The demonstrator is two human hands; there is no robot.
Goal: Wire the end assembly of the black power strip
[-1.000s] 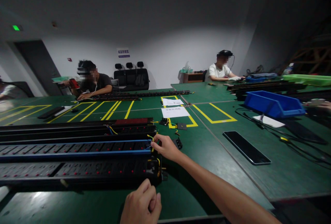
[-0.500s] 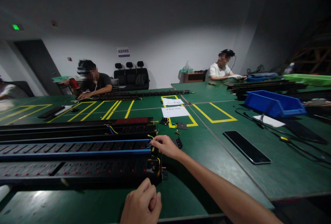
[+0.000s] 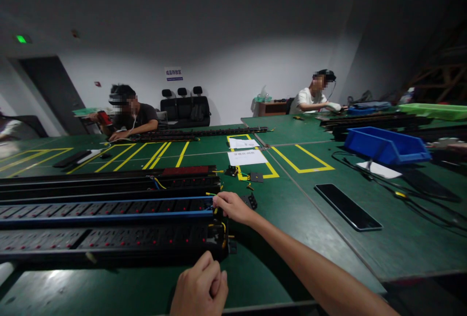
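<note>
My right hand (image 3: 233,207) is at the open end of a blue-edged power strip (image 3: 138,207), its fingers pinched on a wire there. A yellow-green wire end (image 3: 210,194) sticks out to the left just above the fingertips. The exact grip is hidden behind the fingers. In front, my left hand (image 3: 200,284) is curled into a loose fist near the table's front edge, with nothing seen in it. Between the hands lies a black power strip (image 3: 146,240) with red-dotted sockets, yellow wires showing at its open right end.
Behind lie more black strips (image 3: 109,182) and small black wired parts (image 3: 257,177). To the right are a phone (image 3: 348,207), black cables (image 3: 386,187) and a blue bin (image 3: 386,145). Two co-workers sit across the green table (image 3: 292,257); papers (image 3: 248,157) lie in the middle.
The yellow-green wire end has swung down to the left, lying flatter beside my right fingertips. My left hand stays put. The co-worker at the right has shifted slightly.
</note>
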